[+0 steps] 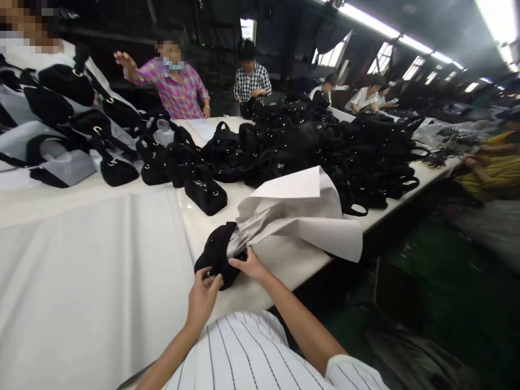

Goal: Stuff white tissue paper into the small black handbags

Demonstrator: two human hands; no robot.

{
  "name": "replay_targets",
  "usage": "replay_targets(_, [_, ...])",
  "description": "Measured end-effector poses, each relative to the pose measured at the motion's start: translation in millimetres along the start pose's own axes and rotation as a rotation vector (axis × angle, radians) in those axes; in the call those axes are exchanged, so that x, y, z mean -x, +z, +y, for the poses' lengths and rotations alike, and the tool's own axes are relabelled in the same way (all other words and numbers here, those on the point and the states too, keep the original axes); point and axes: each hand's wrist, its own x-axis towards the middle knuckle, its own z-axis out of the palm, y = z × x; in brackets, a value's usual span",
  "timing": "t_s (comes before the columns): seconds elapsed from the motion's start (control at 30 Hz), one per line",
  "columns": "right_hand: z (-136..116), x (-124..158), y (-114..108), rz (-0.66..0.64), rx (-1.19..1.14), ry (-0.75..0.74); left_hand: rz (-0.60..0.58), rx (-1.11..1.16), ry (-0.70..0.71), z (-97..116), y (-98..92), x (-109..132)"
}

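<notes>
A small black handbag (217,249) lies on the table right in front of me, its mouth turned to the right. Out of that mouth fans a large crumpled sheet of white paper (292,211), partly inside the bag. My left hand (204,292) grips the bag's near left end, fingers curled on the fabric by a gold ring. At the bag's opening, my right hand (252,265) has its thumb along the edge and its fingers around the side, partly hidden. Just beyond sits another black handbag (205,194), apart from both hands.
Stacked white sheets (81,281) cover the table at left. A big heap of black bags (300,141) fills the middle; more bags with grey wrapping (60,157) stand at far left. Co-workers, one in a plaid shirt (179,89), stand across the table. Its right edge drops to a green floor (459,260).
</notes>
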Motion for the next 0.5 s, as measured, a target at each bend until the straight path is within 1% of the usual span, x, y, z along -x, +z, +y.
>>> replay_targets(0.07, [-5,-22,-1,0.045,0.019,0.0,-0.144,-0.051,0.077,7,10.4,-2])
replay_targets(0.13, [-9,-40,-5,0.023,0.012,-0.023,-0.262,-0.072,0.08,10,21.2,-7])
replay_targets(0.2, [-13,-52,-10,-0.061,-0.032,-0.083,-0.408,0.006,0.03,11,33.8,-11])
replay_targets(0.27, [-18,-59,-14,-0.157,-0.07,-0.125,-0.574,0.13,-0.046,13,46.5,-8])
replay_targets(0.33, [-23,-63,-16,-0.258,-0.048,-0.086,-0.742,0.219,-0.114,19,53.9,0])
replay_targets(0.4, [-27,-64,-15,-0.414,0.023,0.018,-0.892,0.216,-0.168,29,50.3,9])
replay_targets(0.43, [-28,-64,-15,-0.506,0.066,0.069,-0.963,0.179,-0.177,35,43.3,13])
replay_targets(0.5, [-28,-62,-13,-0.637,0.164,0.117,-1.09,0.07,-0.122,44,20.1,17])
